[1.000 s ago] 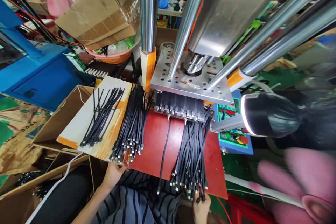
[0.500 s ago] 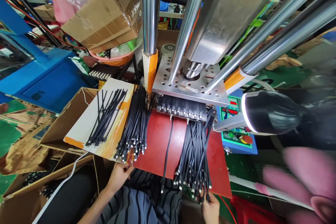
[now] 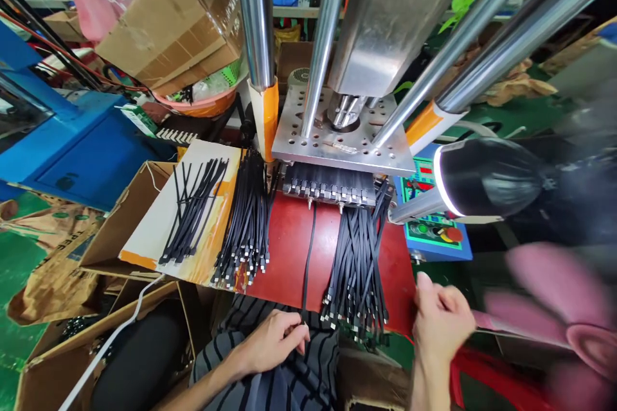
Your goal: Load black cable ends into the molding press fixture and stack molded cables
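Note:
A single black flat cable (image 3: 311, 250) with a plug on its end runs from the press mould (image 3: 330, 189) over the red board's front edge. My left hand (image 3: 277, 340) is at its lower end, finger and thumb closed on it. My right hand (image 3: 441, 318) is raised beside the board's right front corner, fingers curled in a loose fist with nothing visible in them. Left of it, a thick bundle of black cables (image 3: 354, 263) hangs over the front edge. Another cable bundle (image 3: 248, 218) and a smaller tied bunch (image 3: 197, 205) lie on the left.
Steel posts (image 3: 321, 32) and a metal plate (image 3: 342, 148) stand above the mould. A control box (image 3: 436, 231) with buttons and a black lamp (image 3: 486, 176) are on the right, near a spinning pink fan (image 3: 554, 295). Cardboard boxes (image 3: 120, 231) stand left of the red board (image 3: 289, 237).
My left hand has moved right, from the board's left front edge to the single cable's end. My right hand has left the lower end of the right bundle and risen to the right.

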Demonstrator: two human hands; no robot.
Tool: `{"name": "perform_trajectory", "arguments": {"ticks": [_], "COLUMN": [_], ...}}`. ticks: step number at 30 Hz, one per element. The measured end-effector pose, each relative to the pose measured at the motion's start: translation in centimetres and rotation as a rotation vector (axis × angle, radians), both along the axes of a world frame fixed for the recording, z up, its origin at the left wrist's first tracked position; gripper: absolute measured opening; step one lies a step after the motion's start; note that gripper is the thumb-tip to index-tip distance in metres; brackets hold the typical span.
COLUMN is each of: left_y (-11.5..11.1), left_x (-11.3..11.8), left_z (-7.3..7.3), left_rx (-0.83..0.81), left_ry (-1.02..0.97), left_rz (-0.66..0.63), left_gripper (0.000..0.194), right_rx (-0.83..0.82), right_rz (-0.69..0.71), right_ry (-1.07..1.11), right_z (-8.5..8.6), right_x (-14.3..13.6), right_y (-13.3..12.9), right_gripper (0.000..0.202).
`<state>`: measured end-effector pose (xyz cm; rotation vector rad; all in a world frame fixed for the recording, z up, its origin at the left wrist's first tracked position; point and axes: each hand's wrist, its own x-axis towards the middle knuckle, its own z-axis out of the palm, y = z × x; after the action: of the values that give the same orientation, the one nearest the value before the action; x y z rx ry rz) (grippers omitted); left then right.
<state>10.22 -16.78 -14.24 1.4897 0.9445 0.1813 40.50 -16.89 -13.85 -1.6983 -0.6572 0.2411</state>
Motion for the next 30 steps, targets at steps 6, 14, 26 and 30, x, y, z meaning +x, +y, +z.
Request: {"name": "perform_trajectory", "arguments": {"ticks": [6,14,26,30], "left_y": [1.0,2.2,1.6,2.5], "left_x": [-0.7,0.4,0.9,1.3], "left_z": [2.6,2.6,2.2,3.0], "left_rx": [0.060,-0.180,-0.152,-0.099], "left_ry": [0.029,-0.019,-0.005,0.014], "left_rz": [-0.087,0.011,0.103,0.107], "left_gripper": [0.038,0.042,0.051,0.052], "right_rx": [-0.170,-0.257,-0.201,-0.188], "right_rz": [0.148,0.137,0.145,0.143], "right_ry": [-0.062,-0.156,-0.129,-0.135], "right_z": [-1.0,-2.0,-2.2,-2.2], "right_x": [1.0,1.5,1.6,1.6], "right_y": [2.1,1.2,1.3,1.3], "right_gripper": [0.063,0.060,0.061,0.062]}}
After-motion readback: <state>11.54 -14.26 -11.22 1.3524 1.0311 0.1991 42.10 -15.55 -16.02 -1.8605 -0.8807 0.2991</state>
